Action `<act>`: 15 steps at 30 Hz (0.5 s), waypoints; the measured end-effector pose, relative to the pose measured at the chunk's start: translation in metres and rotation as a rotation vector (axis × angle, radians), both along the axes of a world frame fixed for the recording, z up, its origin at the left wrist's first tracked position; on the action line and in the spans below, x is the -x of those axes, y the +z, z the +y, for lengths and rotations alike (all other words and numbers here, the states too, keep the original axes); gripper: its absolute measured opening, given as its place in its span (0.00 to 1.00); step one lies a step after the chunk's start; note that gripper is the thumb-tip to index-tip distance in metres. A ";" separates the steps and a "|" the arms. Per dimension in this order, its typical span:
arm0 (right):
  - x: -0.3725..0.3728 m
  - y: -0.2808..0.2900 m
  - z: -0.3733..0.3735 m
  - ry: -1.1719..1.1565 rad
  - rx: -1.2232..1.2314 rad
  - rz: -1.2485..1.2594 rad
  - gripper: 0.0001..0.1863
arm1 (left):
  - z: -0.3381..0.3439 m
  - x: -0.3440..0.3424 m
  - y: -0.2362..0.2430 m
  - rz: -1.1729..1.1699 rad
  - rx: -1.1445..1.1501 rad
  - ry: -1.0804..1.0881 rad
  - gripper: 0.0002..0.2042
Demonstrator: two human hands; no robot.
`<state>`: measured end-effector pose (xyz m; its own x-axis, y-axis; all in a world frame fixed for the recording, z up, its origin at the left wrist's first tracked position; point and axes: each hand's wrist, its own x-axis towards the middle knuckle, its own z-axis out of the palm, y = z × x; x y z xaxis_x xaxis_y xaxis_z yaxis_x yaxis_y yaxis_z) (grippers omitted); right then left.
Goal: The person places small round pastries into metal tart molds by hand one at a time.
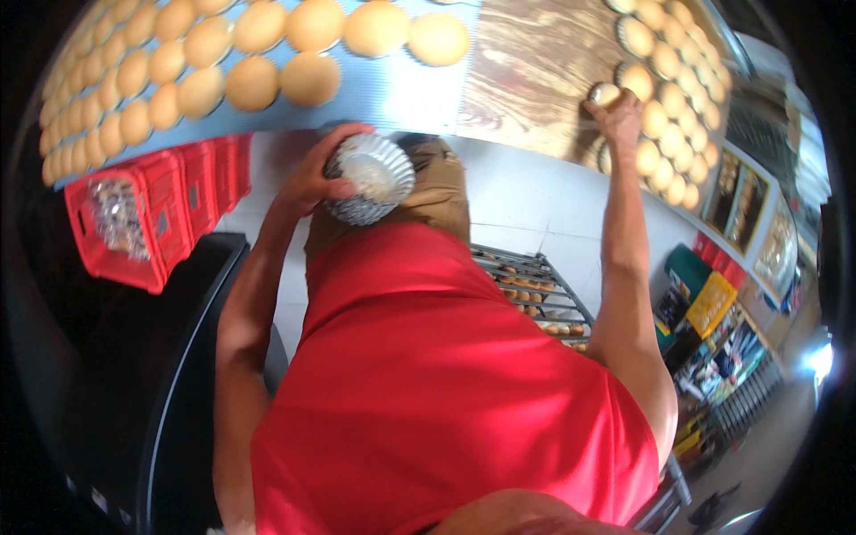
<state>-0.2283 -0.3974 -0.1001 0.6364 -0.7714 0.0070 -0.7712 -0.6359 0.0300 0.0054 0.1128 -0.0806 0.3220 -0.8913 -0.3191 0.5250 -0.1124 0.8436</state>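
Note:
My left hand (pixel 314 178) is wrapped round a stack of fluted metal baking tins (pixel 385 169), held just off the table's near edge in front of my body. The top tin faces up, with pale crumbs or residue inside. At the right, my right hand (pixel 621 120) is closed on a small round cake (pixel 604 94), tilted at the edge of a group of golden cakes (pixel 670 141) in fluted tins. Whether the held cake still sits in a tin is hard to make out. Rows of round golden cakes (pixel 252 82) lie on a blue ribbed mat (pixel 401 94) at the left.
A brown wood-grained tabletop (pixel 526 80) lies between the two groups of cakes. Red plastic crates (pixel 152 227) with wrapped items stand below the table's left side. Behind me on the right is a metal rack (pixel 557 283) with baked goods. A yellow crate (pixel 711 303) is farther right.

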 end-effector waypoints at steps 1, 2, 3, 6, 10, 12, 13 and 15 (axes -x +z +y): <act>-0.011 0.009 0.014 -0.010 -0.059 0.028 0.50 | 0.000 -0.001 0.002 -0.004 -0.022 -0.042 0.48; -0.019 0.015 0.026 -0.002 -0.121 -0.024 0.49 | -0.003 -0.001 0.004 -0.010 -0.036 -0.085 0.50; -0.022 0.000 0.024 -0.047 -0.226 -0.111 0.48 | -0.003 0.000 0.008 0.021 -0.050 -0.097 0.50; -0.036 -0.001 0.037 -0.325 -0.720 -0.519 0.44 | -0.005 0.003 0.012 0.139 -0.046 -0.144 0.49; -0.076 0.040 0.103 -0.230 -1.046 -0.626 0.39 | 0.002 0.011 0.008 0.192 -0.009 -0.128 0.48; -0.098 0.081 0.171 0.021 -1.177 -0.522 0.37 | 0.004 0.014 0.007 0.232 -0.001 -0.125 0.47; -0.104 0.090 0.206 0.184 -1.275 -0.528 0.39 | 0.006 0.017 0.009 0.278 0.000 -0.121 0.47; -0.113 0.098 0.267 0.551 -1.381 -0.301 0.42 | 0.010 0.020 0.014 0.408 -0.034 -0.062 0.47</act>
